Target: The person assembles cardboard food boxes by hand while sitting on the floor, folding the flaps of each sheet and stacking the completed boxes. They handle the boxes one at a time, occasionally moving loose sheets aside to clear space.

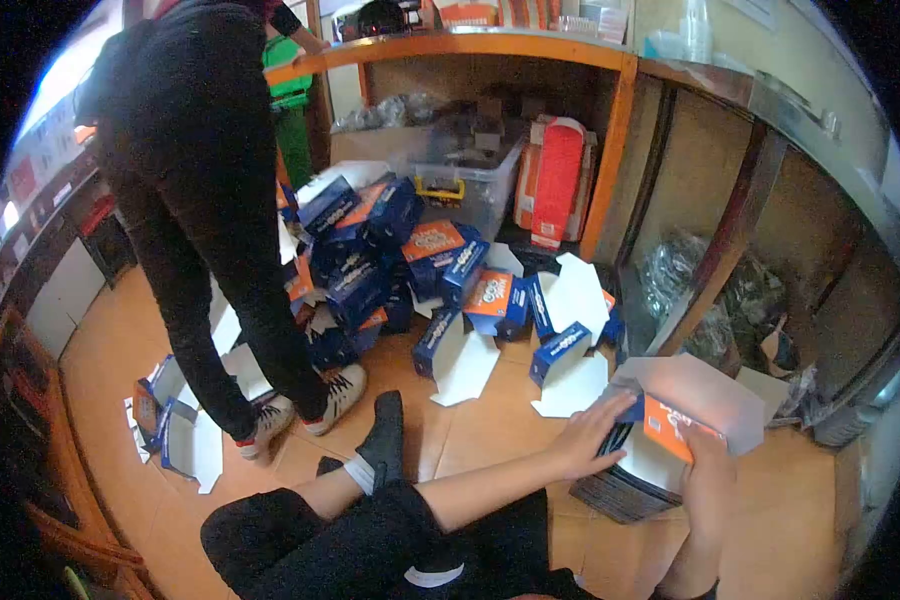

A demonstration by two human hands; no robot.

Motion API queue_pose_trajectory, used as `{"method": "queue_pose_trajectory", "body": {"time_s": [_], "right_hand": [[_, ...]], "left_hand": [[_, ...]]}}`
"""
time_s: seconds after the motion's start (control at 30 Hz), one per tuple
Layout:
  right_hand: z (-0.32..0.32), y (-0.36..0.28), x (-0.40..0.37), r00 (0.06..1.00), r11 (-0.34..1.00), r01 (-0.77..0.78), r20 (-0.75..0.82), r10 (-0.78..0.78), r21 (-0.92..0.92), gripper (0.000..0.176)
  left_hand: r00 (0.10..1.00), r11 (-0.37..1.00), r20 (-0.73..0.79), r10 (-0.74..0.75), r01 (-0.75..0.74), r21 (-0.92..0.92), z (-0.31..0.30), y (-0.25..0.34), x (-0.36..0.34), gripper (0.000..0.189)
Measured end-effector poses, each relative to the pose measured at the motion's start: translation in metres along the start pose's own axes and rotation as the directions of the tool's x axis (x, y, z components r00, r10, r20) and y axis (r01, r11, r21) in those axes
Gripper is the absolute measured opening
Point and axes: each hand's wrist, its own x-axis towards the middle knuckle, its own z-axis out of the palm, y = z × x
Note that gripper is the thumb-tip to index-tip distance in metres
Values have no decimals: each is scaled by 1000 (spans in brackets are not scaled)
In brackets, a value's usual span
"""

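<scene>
Open carton (pixel 622 498) on the tiled floor (pixel 780 520), at the seated person's right side, dark outer wall toward the wearer, pale interior showing. Both hands on it. Left hand (pixel 582 446): fingers extended to the blue part near the left edge, thumb apart; not clenched, seems to steady rather than grip. Right hand (pixel 710 458): bent around the near right end of the orange printed panel (pixel 663 426), apparently grasping it; hidden fingers cannot be checked. Unclear whether the panel is a flap or a separate piece. Pale flap (pixel 720 392) stands up and leans outward at the far side. Judgement on technique: keep the left palm flat so the wall does not bow; guide the panel by its edge, with even pressure, since thin board would likely crease if pinched at 1 corner. Keep the far flap out of the panel's path. Check that both sides sit level before pressing harder. Surroundings: 2 opened blue cartons (pixel 473 362) lie ahead, near a heap of blue-and-orange boxes (pixel 355 270); 1 other person (pixel 195 130) stands at left, beside the heap.
</scene>
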Motion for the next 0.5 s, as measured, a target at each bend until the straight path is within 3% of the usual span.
{"method": "queue_pose_trajectory", "body": {"time_s": [0.03, 0.13, 0.27, 0.37, 0.47, 0.5], "right_hand": [[10, 0, -9, 999, 999, 29, -29, -30, -37, 54], [37, -6, -36, 997, 981, -27, -76, 12, -193, 65], [50, -2, -46, 994, 973, -7, -111, -19, -232, 64], [46, 3, -43, 1000, 977, -10, -25, 5, -213, 62], [37, 1, -40, 999, 984, -15, 49, 24, -179, 62], [38, 2, -41, 999, 982, -5, 50, 14, -190, 63]], "left_hand": [[997, 1000, 77, -1, 1, -6, -1, -1, 0, 81], [980, 955, 146, -134, 88, 283, -1, 5, -4, 79], [980, 969, 176, -90, 45, 243, 2, 9, 3, 80], [925, 873, 351, 145, -287, 393, -10, 24, 13, 76], [847, 871, 529, 44, -292, 396, -6, 24, 24, 74], [851, 873, 524, 44, -288, 393, -4, 23, 23, 74]]}}
